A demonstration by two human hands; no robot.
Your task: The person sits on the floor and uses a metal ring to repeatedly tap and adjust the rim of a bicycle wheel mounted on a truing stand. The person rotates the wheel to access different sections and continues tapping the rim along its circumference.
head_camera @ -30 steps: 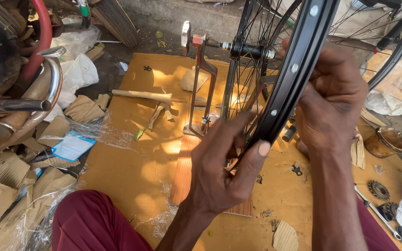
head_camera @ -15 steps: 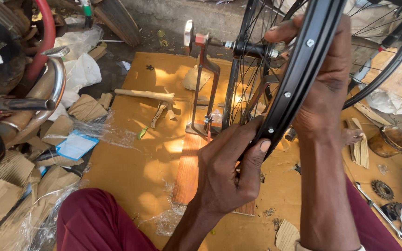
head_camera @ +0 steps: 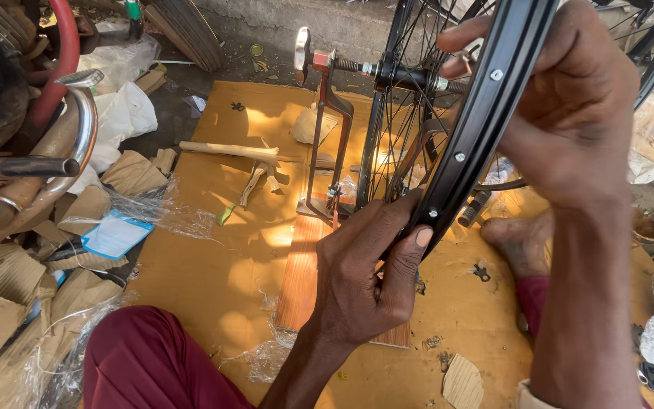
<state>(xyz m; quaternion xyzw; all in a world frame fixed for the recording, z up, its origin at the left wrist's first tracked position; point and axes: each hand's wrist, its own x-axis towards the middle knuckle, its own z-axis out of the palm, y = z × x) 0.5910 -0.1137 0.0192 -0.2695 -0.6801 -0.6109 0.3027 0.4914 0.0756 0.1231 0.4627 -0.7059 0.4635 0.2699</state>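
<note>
Head view: black spoked bicycle wheel rim (head_camera: 486,121) stands upright in a reddish metal truing stand (head_camera: 325,136) on the orange board (head_camera: 213,257). Left hand (head_camera: 365,273) grips its lower edge from below; right hand (head_camera: 569,113) clasps the rim higher up.

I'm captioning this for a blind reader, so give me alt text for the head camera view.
Both hands grip a black bicycle wheel rim mounted in a truing stand: the left hand at its lower edge, the right hand higher up. The stand sits on a wooden board over yellow cardboard.
</note>
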